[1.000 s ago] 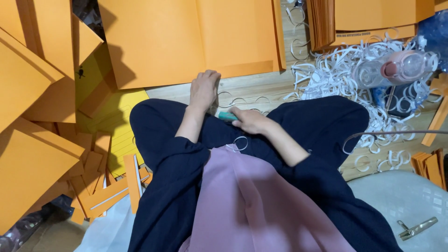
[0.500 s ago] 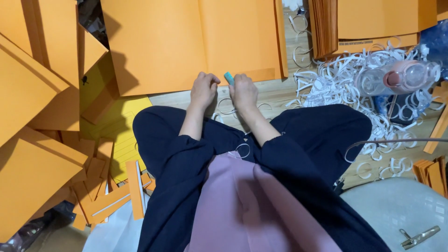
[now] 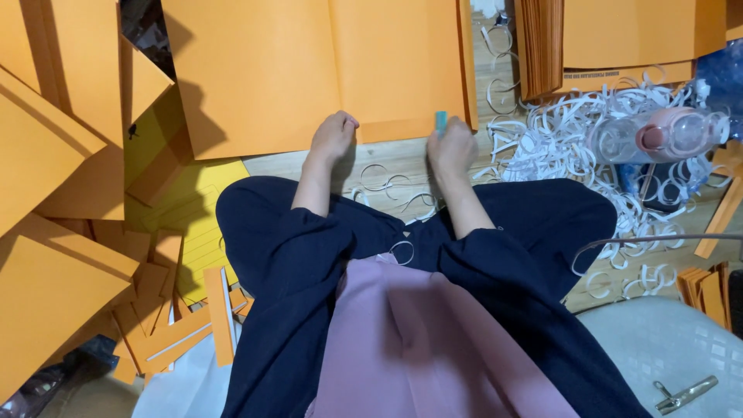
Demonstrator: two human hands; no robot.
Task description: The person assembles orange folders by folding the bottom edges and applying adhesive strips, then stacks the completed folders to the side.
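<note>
Left hand (image 3: 334, 133) rests curled, knuckles down, on the near edge of the big orange envelope sheet (image 3: 309, 70); I cannot tell whether its fingers pinch that edge or only press it. My right hand (image 3: 453, 149) is closed around a small teal tool (image 3: 440, 121), whose tip pokes up above the fist, right at the sheet's lower right corner. That sheet lies flat on the wooden floor (image 3: 395, 159), just ahead of my knees.

As I judge it, the risk is the sheet sliding or buckling if the left hand eases off while the tool bears on the corner. Loose white paper strips (image 3: 573, 147) lie close to the right hand and could get dragged under the edge. The clear bottle with a pink cap (image 3: 658, 135) lies on its side among those strips and could roll.

Counted: two hands, one teal tool, one bottle, one metal clip (image 3: 685, 395) at lower right. Orange envelopes lie in several heaps, too many to count, and the strips likewise
</note>
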